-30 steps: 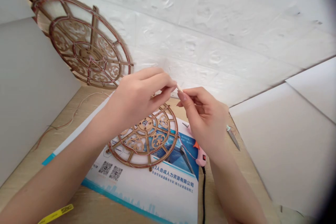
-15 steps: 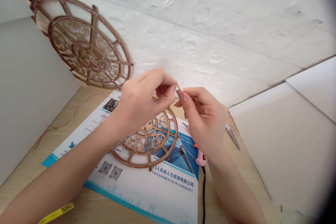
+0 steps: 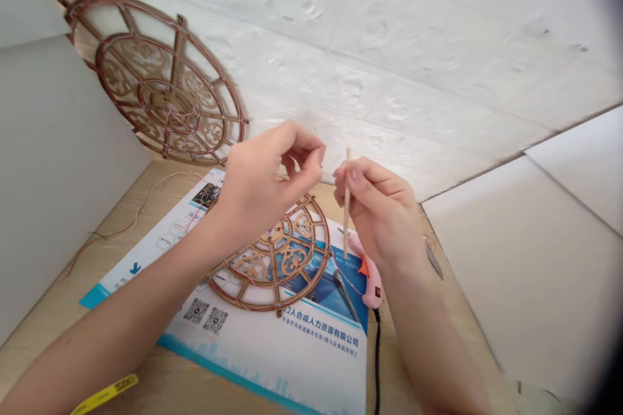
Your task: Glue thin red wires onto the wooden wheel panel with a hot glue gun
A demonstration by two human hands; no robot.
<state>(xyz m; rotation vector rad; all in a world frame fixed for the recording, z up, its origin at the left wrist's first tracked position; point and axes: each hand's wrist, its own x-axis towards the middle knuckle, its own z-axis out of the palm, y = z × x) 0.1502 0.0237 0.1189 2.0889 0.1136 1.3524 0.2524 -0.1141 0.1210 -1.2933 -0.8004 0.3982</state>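
Note:
My right hand pinches a thin wooden stick, which stands nearly upright with its tip just above the fingers. To its left, my left hand is closed in a pinch above the round lattice frame; whatever is between its fingertips is too small to make out. The round brown frame lies on a printed sheet, partly covered by my left hand and forearm. A pink glue gun with an orange trigger lies beside the frame, under my right hand.
A larger round frame with wires leans on the white wall at the back left. Loose wires lie on the table at left. A blade-like tool lies right of my right hand. A black cord runs toward the front.
The stick has swung from a slant between both hands to nearly upright in my right hand. My left fingertips have come away from it, slightly to the left.

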